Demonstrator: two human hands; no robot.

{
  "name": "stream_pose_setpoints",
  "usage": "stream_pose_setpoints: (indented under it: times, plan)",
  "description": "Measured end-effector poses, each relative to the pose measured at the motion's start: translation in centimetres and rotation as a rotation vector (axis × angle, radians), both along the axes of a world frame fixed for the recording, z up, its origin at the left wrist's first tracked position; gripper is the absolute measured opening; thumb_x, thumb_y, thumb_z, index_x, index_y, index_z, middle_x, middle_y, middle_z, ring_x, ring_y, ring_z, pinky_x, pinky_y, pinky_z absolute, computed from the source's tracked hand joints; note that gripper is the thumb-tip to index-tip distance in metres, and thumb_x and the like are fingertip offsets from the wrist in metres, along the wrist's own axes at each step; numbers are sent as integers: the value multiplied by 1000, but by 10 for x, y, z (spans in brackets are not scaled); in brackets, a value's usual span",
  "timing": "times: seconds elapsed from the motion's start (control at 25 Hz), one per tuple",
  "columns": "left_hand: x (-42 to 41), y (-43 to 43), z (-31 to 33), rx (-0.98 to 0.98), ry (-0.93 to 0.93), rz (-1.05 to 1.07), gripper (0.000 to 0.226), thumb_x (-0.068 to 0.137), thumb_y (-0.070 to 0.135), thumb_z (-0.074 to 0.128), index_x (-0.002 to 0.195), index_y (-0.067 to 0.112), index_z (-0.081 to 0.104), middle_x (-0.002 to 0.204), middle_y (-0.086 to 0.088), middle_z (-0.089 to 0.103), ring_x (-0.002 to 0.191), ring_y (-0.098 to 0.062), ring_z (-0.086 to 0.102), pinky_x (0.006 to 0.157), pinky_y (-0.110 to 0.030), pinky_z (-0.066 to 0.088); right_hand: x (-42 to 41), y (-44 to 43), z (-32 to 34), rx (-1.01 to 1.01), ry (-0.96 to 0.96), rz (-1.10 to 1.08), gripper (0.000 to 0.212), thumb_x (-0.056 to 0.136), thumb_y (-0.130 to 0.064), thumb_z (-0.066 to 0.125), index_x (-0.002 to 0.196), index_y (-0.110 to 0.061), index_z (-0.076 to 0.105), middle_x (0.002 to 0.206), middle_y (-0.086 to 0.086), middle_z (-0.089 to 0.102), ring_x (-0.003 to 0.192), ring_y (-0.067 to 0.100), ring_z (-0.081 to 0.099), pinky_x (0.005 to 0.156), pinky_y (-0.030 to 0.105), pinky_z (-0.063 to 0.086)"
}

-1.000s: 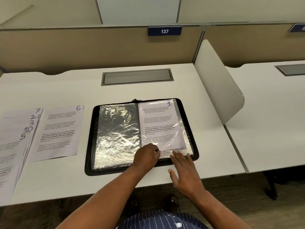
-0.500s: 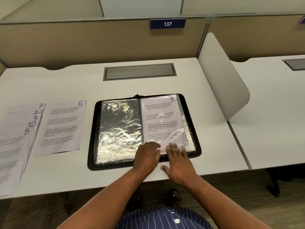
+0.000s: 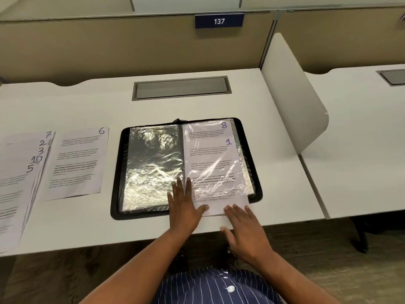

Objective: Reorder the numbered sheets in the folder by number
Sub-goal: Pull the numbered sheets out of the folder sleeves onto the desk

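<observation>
sheet 1 [image 3: 215, 172] slid down, 8 [image 3: 223, 125] exposed

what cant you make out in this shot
Head view only:
- Sheet 8: mostly covered by sheet 1.
- Fanned stack: cut off by the left edge; overlaps hide each sheet's text.
- Printed text: too small and glare-blurred.
- Folder sleeves underneath: hidden.

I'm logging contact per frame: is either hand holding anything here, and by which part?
Nothing is gripped. The right hand lies flat with fingertips on the bottom edge of sheet 1, which sticks out of its sleeve. The left hand presses flat on the folder.
</observation>
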State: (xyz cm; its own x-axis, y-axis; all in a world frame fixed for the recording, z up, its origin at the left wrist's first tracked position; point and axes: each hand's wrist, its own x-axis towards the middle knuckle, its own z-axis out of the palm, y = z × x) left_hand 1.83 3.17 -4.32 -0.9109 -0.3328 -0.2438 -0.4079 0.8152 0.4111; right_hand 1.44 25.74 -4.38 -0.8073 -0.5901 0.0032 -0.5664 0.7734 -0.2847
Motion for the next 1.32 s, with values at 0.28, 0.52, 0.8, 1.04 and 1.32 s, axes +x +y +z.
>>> stream_pose_setpoints:
  times: [0.28, 0.52, 0.8, 1.04, 1.32]
  plan:
    - [33, 7, 1, 73, -31, 65, 131, 75, 65, 75, 158, 28, -20, 165, -5, -25, 151, -23, -27, 123, -46, -11, -37, 18, 25, -512, -536, -679, 35, 101, -27, 62, 135, -20, 58, 119, -3, 68, 104, 11, 64, 84, 24, 53]
    - [66, 25, 6, 239, 13, 184, 120, 76, 56, 81, 161, 30, 1, 169, 5, -2, 155, -16, -5, 125, -42, 3, -41, 36, 14, -605, -709, -778, 22, 93, -19, 73, 114, -18, 66, 99, -5, 71, 90, 13, 70, 71, 32, 62]
    - [104, 60, 14, 615, 174, 700, 62, 88, 23, 77, 144, 23, 48, 131, 4, 60, 114, -13, 61, 90, -34, 57, -7, 76, 3, -576, -980, -727, 22, 86, -4, 78, 104, -11, 67, 89, 3, 78, 82, 15, 76, 75, 39, 64]
    - [107, 56, 8, 892, 62, 984, 31, 92, 25, 73, 121, 17, 65, 112, 0, 70, 102, -16, 66, 81, -31, 54, -3, 87, 5, -480, -1088, -588, 17, 85, 0, 77, 100, -4, 69, 82, 5, 78, 73, 16, 75, 68, 31, 62]
    - [101, 30, 7, 1026, 45, 943, 12, 93, 16, 71, 97, 6, 75, 94, -9, 78, 91, -30, 74, 87, -46, 60, -9, 48, 14, -695, -763, -817, 12, 98, -25, 69, 90, -18, 74, 88, -2, 77, 81, 19, 74, 71, 35, 61]
